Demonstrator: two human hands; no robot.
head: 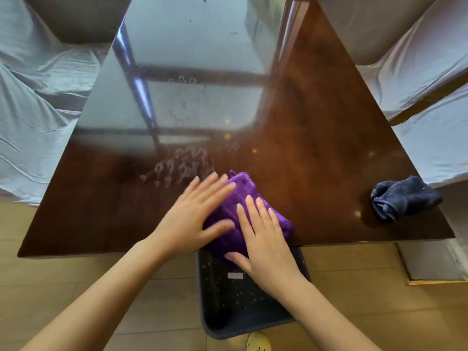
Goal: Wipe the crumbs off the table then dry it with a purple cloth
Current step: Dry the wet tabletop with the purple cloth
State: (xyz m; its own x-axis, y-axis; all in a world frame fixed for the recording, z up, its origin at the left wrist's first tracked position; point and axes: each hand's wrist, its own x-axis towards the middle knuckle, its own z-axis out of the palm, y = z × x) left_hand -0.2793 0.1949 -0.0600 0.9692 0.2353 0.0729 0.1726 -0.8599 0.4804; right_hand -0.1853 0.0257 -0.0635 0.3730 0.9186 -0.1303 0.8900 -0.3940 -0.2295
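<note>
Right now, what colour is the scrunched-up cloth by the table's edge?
Dark navy blue cloth, lying bunched near the table's right edge, seen in the head view.

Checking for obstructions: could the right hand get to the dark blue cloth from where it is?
Probably yes. The right hand lies flat on the purple cloth, and only bare table separates it from the dark blue cloth.

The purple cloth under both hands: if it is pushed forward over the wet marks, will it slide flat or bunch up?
The purple cloth looks soft and folded, so it would probably bunch if pushed by one edge. With the left hand and right hand flat on it, it should glide over the glossy table.
</note>
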